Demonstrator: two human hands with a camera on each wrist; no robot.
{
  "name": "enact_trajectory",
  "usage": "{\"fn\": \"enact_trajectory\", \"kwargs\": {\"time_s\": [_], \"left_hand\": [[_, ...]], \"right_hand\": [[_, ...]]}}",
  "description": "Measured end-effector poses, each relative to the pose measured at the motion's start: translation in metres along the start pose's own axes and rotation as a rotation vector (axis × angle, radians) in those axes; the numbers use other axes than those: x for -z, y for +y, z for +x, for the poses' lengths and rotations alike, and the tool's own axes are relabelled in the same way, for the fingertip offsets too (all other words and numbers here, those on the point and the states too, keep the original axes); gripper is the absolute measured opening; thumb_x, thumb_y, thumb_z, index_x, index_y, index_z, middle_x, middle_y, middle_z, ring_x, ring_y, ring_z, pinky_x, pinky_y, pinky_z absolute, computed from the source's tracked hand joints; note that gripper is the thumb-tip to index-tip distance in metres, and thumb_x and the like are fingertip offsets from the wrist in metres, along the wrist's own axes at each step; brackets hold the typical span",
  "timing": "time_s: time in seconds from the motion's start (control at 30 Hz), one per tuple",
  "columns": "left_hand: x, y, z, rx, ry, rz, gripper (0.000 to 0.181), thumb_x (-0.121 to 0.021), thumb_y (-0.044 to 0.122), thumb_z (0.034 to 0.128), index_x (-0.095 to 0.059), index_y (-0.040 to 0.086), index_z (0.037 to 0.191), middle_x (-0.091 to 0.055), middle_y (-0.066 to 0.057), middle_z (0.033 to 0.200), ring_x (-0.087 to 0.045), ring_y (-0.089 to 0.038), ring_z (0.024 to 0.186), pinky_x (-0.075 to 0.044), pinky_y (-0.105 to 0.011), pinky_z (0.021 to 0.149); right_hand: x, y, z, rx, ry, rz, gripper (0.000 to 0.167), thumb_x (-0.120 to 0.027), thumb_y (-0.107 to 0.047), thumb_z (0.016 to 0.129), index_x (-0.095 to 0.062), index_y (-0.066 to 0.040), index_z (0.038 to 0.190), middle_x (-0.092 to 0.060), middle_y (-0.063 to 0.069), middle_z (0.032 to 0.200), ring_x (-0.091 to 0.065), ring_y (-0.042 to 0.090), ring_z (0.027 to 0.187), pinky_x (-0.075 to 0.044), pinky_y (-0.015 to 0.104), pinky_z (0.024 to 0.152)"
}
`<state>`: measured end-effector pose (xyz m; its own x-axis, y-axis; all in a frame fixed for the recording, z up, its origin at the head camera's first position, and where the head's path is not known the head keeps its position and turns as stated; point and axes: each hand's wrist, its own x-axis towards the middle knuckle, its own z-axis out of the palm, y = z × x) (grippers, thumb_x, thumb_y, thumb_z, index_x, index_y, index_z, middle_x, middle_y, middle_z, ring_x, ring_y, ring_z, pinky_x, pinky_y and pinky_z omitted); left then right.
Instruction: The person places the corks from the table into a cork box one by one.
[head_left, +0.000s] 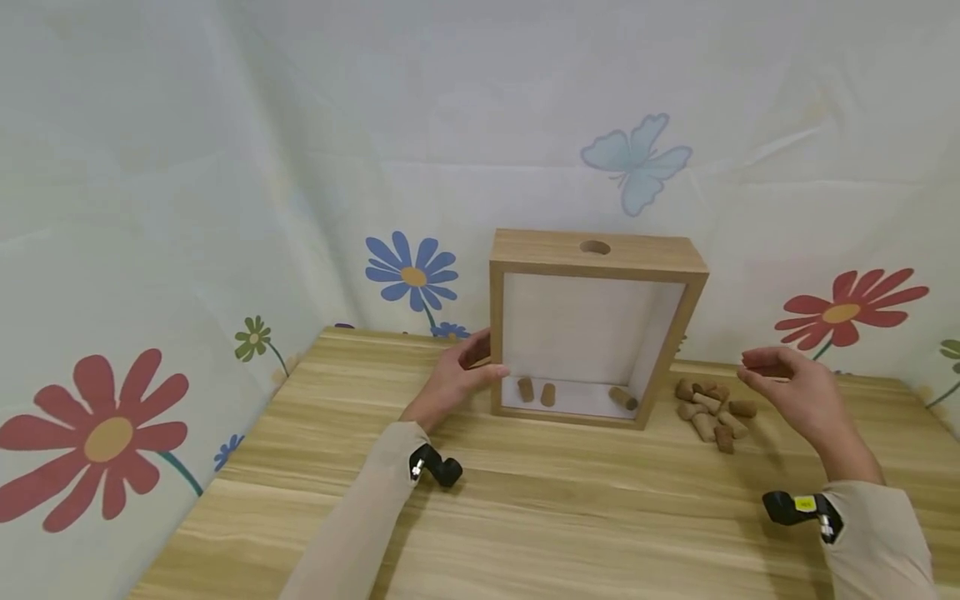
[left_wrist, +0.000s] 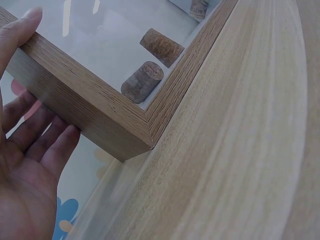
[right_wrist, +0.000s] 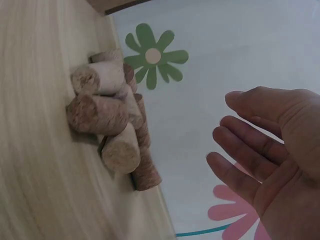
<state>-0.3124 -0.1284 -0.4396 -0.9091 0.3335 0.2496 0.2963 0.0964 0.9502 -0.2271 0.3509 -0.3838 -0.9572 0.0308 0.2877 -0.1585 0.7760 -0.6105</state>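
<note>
A wooden shadow box (head_left: 600,260) with a clear front and a round hole in its top stands upright on the table. Inside, at the bottom, lie three corks (head_left: 548,394). My left hand (head_left: 457,372) grips the box's left side, thumb on the front edge and fingers towards the back, as the left wrist view shows with the hand (left_wrist: 30,165) at the frame. To the right of the box is a pile of loose corks (head_left: 706,403). Up and right of that pile hovers my right hand (head_left: 798,392), fingers loosely bent, holding nothing; the right wrist view shows the palm (right_wrist: 295,185).
The wood-grain table (head_left: 480,500) runs back to a white cloth backdrop (head_left: 480,108) printed with flowers and a butterfly. A dark wrist camera (head_left: 435,467) sits on the left sleeve, another camera (head_left: 802,507) on the right.
</note>
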Motion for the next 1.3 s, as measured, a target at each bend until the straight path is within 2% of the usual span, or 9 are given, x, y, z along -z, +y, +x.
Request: {"fn": "enact_trajectory", "kwargs": {"time_s": [0.03, 0.13, 0.27, 0.37, 0.47, 0.7, 0.93, 1.17, 1.3], "left_hand": [[0.0, 0.0, 0.0, -0.002, 0.0, 0.0, 0.078, -0.083, 0.019, 0.0944, -0.044, 0.005, 0.161, -0.057, -0.016, 0.151, -0.055, -0.031, 0.139, -0.048, -0.041, 0.113], [0.001, -0.001, 0.001, -0.006, -0.002, -0.005, 0.08, -0.084, 0.023, 0.0937, -0.044, 0.005, 0.161, -0.057, -0.016, 0.151, -0.055, -0.031, 0.139, -0.048, -0.041, 0.113], [0.0, 0.0, 0.0, -0.001, 0.001, -0.017, 0.082, -0.085, 0.026, 0.0931, -0.044, 0.005, 0.161, -0.057, -0.016, 0.151, -0.055, -0.032, 0.139, -0.048, -0.041, 0.113], [0.0, 0.0, 0.0, 0.007, 0.002, -0.012, 0.082, -0.085, 0.026, 0.0931, -0.044, 0.006, 0.161, -0.057, -0.016, 0.152, -0.055, -0.031, 0.14, -0.048, -0.041, 0.113], [0.0, -0.001, -0.001, 0.01, -0.001, -0.005, 0.082, -0.084, 0.025, 0.0935, -0.043, 0.006, 0.162, -0.056, -0.016, 0.153, -0.054, -0.031, 0.14, -0.047, -0.041, 0.114], [0.001, 0.002, -0.002, 0.006, 0.004, 0.003, 0.08, -0.084, 0.024, 0.094, -0.044, 0.006, 0.161, -0.057, -0.016, 0.151, -0.055, -0.031, 0.139, -0.048, -0.042, 0.113], [-0.001, 0.003, -0.001, 0.003, -0.002, -0.012, 0.078, -0.083, 0.02, 0.0945, -0.044, 0.007, 0.161, -0.057, -0.014, 0.152, -0.055, -0.03, 0.14, -0.048, -0.041, 0.112], [-0.001, 0.002, -0.001, -0.002, 0.004, -0.022, 0.079, -0.084, 0.021, 0.0937, -0.045, 0.006, 0.161, -0.057, -0.015, 0.152, -0.055, -0.03, 0.139, -0.049, -0.04, 0.111], [-0.001, 0.002, -0.001, -0.001, 0.007, -0.036, 0.081, -0.085, 0.024, 0.0929, -0.045, 0.006, 0.161, -0.057, -0.016, 0.152, -0.055, -0.031, 0.139, -0.05, -0.04, 0.111]], "right_hand": [[0.0, 0.003, 0.0, -0.007, -0.011, 0.004, 0.041, -0.068, -0.023, 0.107, -0.064, 0.009, 0.133, -0.068, 0.032, 0.123, -0.065, 0.012, 0.101, -0.046, 0.011, 0.068], [-0.002, 0.011, 0.001, -0.021, -0.044, 0.006, 0.04, -0.067, -0.021, 0.107, -0.063, 0.011, 0.132, -0.068, 0.033, 0.122, -0.068, 0.019, 0.097, -0.047, 0.012, 0.067], [-0.006, 0.024, 0.0, -0.011, -0.074, 0.02, 0.036, -0.069, -0.014, 0.106, -0.064, 0.013, 0.129, -0.069, 0.033, 0.119, -0.056, -0.008, 0.089, -0.049, 0.013, 0.068], [-0.009, 0.032, 0.0, -0.007, -0.109, 0.025, 0.034, -0.07, -0.01, 0.104, -0.064, 0.014, 0.128, -0.069, 0.033, 0.119, -0.053, -0.013, 0.087, -0.049, 0.012, 0.069], [-0.01, 0.038, 0.0, 0.003, -0.131, -0.002, 0.033, -0.072, -0.008, 0.102, -0.066, 0.014, 0.125, -0.07, 0.032, 0.117, -0.057, -0.006, 0.091, -0.047, 0.012, 0.071], [-0.012, 0.044, 0.001, -0.014, -0.193, -0.046, 0.033, -0.072, -0.007, 0.101, -0.065, 0.015, 0.125, -0.071, 0.03, 0.115, -0.068, 0.033, 0.102, -0.047, 0.015, 0.072], [-0.013, 0.046, 0.001, -0.002, -0.199, -0.078, 0.029, -0.073, -0.001, 0.098, -0.066, 0.015, 0.12, -0.072, 0.027, 0.107, -0.068, 0.032, 0.096, -0.05, 0.021, 0.07], [-0.014, 0.045, 0.001, -0.005, -0.186, -0.087, 0.027, -0.069, 0.0, 0.1, -0.065, 0.017, 0.121, -0.07, 0.031, 0.108, -0.067, 0.045, 0.1, -0.053, 0.029, 0.072], [-0.013, 0.045, 0.0, -0.02, -0.143, -0.075, 0.035, -0.067, 0.001, 0.101, -0.058, 0.021, 0.129, -0.066, 0.037, 0.115, -0.065, 0.05, 0.104, -0.051, 0.025, 0.072]]}}
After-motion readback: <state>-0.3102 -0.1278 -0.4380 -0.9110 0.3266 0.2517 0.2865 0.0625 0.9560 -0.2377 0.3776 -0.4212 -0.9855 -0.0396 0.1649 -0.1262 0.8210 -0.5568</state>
